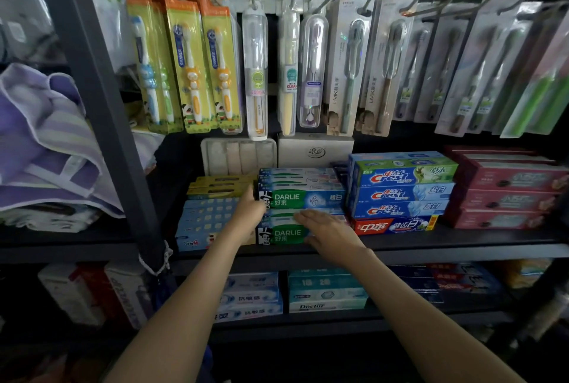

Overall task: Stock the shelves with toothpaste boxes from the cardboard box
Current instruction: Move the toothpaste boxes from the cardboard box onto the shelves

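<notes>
Head view, mid-frame: right hand [326, 228] lies flat, fingers straight, on the lower Darlie box [283, 236] at the shelf [462, 248] front; left hand [249, 207] butts the Darlie stack [301, 198] at its left end, grip unclear. Imo push w/ both palms evenly, squaring it flush w/ the Crest boxes [403, 195] alongside.

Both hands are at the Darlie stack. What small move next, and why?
Probably push the lower Darlie box back with the right hand, whose fingers lie flat on it, while the left hand steadies the stack's end; it seems to sit forward of the upper Darlie box.
</notes>
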